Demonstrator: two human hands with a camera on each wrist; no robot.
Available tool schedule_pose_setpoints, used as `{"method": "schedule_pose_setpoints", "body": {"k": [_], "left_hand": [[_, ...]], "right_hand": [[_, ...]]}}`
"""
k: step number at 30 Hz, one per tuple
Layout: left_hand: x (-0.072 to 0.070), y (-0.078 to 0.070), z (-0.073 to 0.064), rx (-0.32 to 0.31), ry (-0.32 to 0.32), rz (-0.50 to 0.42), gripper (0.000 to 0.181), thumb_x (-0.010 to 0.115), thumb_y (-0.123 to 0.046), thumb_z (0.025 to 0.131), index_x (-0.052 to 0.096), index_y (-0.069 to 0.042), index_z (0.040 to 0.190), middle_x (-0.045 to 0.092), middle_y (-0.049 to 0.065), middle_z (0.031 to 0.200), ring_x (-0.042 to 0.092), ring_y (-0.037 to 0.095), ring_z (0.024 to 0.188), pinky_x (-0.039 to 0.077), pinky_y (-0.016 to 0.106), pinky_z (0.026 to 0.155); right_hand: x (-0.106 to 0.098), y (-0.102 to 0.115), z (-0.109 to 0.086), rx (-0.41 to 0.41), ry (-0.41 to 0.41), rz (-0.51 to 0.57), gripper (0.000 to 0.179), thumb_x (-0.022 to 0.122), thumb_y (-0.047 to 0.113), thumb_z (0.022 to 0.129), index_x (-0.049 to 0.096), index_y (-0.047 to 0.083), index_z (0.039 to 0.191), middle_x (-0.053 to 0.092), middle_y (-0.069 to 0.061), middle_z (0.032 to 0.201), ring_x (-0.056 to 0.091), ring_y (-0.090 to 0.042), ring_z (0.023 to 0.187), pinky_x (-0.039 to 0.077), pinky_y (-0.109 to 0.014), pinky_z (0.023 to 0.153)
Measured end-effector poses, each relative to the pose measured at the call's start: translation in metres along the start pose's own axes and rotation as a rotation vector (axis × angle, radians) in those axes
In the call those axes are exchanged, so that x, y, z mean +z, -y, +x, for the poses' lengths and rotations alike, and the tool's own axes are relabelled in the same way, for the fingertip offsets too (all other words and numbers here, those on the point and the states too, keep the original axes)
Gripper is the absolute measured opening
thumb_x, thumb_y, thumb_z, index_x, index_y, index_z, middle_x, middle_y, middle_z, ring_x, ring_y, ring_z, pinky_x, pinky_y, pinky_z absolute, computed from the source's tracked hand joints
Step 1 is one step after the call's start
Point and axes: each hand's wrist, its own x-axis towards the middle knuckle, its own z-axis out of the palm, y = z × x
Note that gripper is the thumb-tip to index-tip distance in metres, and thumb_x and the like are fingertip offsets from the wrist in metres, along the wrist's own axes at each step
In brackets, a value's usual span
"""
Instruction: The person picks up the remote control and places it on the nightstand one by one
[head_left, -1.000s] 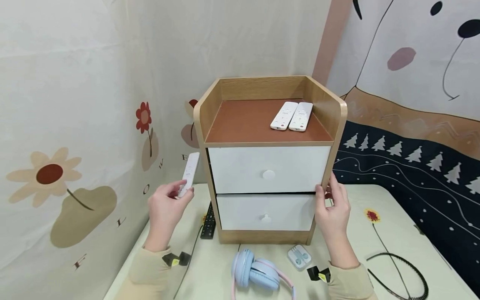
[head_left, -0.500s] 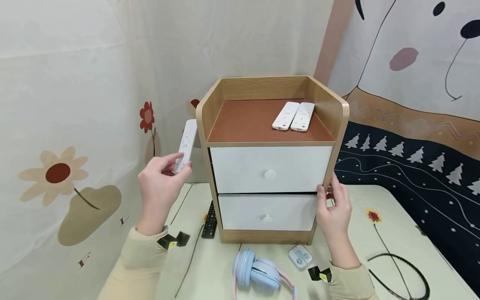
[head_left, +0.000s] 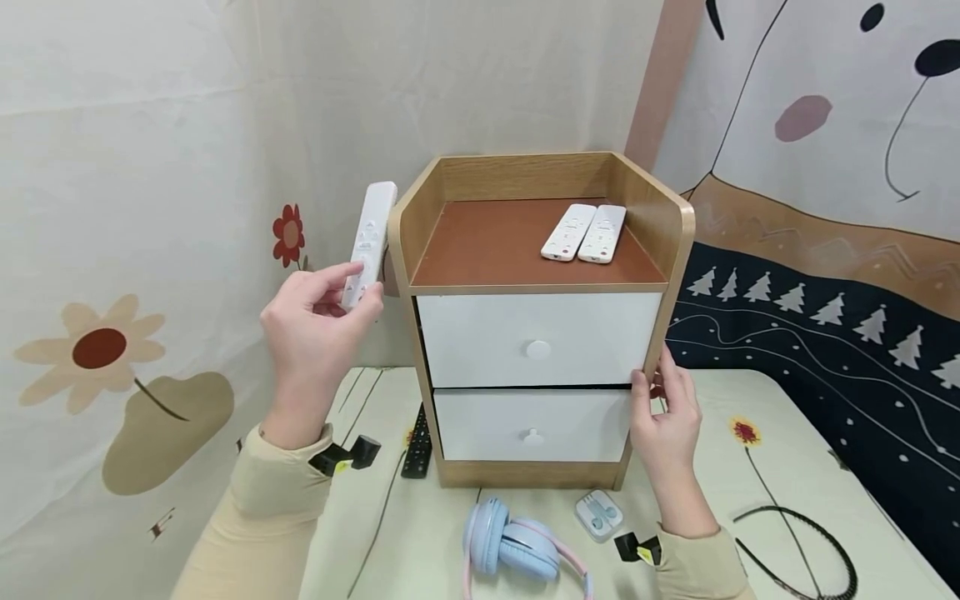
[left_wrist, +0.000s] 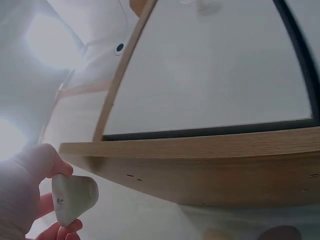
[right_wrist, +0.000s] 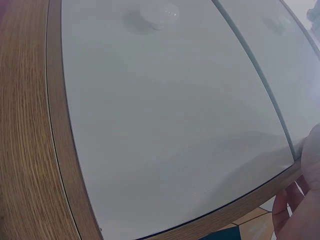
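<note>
My left hand [head_left: 315, 333] pinches the lower end of a white remote control [head_left: 370, 237], held upright left of the wooden cabinet's upper side. In the left wrist view the rounded end of that remote control [left_wrist: 72, 197] shows between thumb and fingers. My right hand [head_left: 667, 425] grips the right side edge of the cabinet [head_left: 525, 473], thumb on the front and fingers around the side. Two similar white remotes lie side by side on the brown top shelf [head_left: 480, 242], towards its right. Both white drawers, the upper drawer [head_left: 480, 342] and lower drawer [head_left: 480, 425], are pushed in.
Blue headphones [head_left: 491, 533] and a small clear case of earphones [head_left: 600, 512] lie on the table before the cabinet. A black remote [head_left: 418, 446] sits at its left foot. A coiled black cable [head_left: 843, 550] lies at the right. Printed cloth walls stand behind and left.
My left hand has risen with the white remote control, from beside the upper drawer to about the height of the top shelf. My right hand has stayed on the cabinet edge.
</note>
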Motion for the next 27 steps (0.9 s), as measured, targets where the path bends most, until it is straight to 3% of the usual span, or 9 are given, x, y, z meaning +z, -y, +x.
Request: {"method": "schedule_pose_setpoints", "body": {"k": [6, 12, 18, 20, 27], "left_hand": [[0.001, -0.022, 0.009, 0.027, -0.065, -0.068, 0.029, 0.090, -0.013, 0.086, 0.089, -0.017, 0.115, 0.062, -0.012, 0.090, 0.061, 0.006, 0.076, 0.055, 0.010, 0.071], [0.009, -0.041, 0.007, 0.139, -0.071, -0.115, 0.031, 0.091, -0.014, 0.085, 0.089, -0.019, 0.115, 0.065, -0.006, 0.091, 0.062, 0.007, 0.079, 0.054, 0.014, 0.075], [0.022, -0.056, 0.002, 0.251, 0.000, -0.107, 0.030, 0.090, -0.015, 0.084, 0.089, -0.017, 0.114, 0.068, 0.011, 0.087, 0.062, 0.010, 0.079, 0.052, 0.013, 0.071], [0.027, -0.060, 0.001, 0.280, 0.045, -0.105, 0.030, 0.089, -0.014, 0.085, 0.088, -0.014, 0.115, 0.067, 0.013, 0.088, 0.064, 0.012, 0.077, 0.056, 0.015, 0.069], [0.049, -0.075, -0.005, 0.410, 0.177, 0.052, 0.029, 0.087, -0.022, 0.087, 0.088, -0.010, 0.114, 0.071, 0.013, 0.093, 0.067, 0.019, 0.073, 0.060, 0.032, 0.065]], "right_hand": [[0.000, 0.000, 0.000, 0.001, 0.001, 0.002, 0.059, 0.073, -0.011, 0.096, 0.061, -0.003, 0.153, 0.067, -0.027, 0.112, 0.054, 0.015, 0.102, 0.042, 0.000, 0.084], [0.000, 0.001, 0.000, -0.001, 0.002, 0.001, 0.059, 0.073, -0.010, 0.097, 0.061, -0.002, 0.154, 0.068, -0.026, 0.113, 0.054, 0.015, 0.102, 0.043, 0.000, 0.085], [0.000, 0.002, 0.000, 0.003, 0.009, -0.002, 0.059, 0.073, -0.009, 0.097, 0.061, -0.001, 0.154, 0.068, -0.026, 0.113, 0.054, 0.016, 0.102, 0.043, 0.000, 0.085], [0.000, 0.003, 0.000, 0.003, 0.011, -0.001, 0.059, 0.074, -0.009, 0.097, 0.061, -0.001, 0.154, 0.068, -0.026, 0.113, 0.054, 0.016, 0.102, 0.043, 0.000, 0.085], [0.000, 0.002, 0.000, 0.000, -0.001, -0.001, 0.059, 0.074, -0.010, 0.096, 0.061, -0.001, 0.153, 0.068, -0.026, 0.112, 0.054, 0.016, 0.102, 0.044, -0.001, 0.084]]}}
